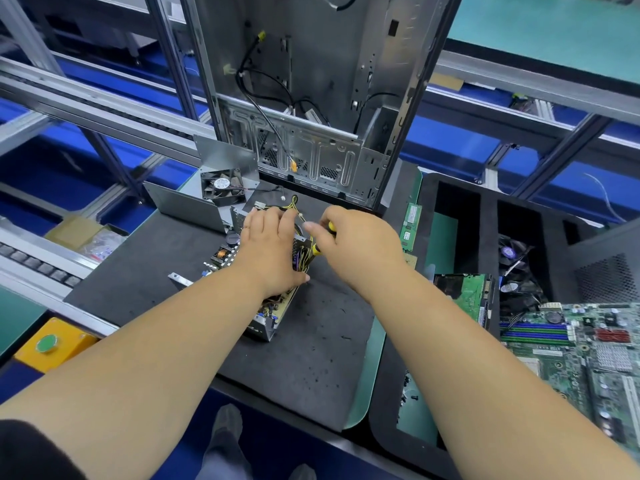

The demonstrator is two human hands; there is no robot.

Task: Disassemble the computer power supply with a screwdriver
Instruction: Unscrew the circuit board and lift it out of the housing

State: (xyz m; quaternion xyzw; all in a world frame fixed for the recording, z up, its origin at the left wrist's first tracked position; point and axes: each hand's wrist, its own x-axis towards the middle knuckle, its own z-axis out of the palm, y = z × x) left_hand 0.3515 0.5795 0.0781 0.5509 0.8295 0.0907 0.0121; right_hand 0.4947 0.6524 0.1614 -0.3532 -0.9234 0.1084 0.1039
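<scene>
Both hands are over the power supply (277, 317) mid-bench: left hand (266, 244) lies flat on top, fingers fairly straight, while right hand (360, 247) is curled around a yellow-and-black screwdriver (323, 242). Loose fan (221, 187) sits just behind, computer case (322, 98) upright at the bench's far edge.

An electronics workshop: conveyor rails (104, 109), gutted computer case (311, 98), loose motherboard (588, 358).
</scene>
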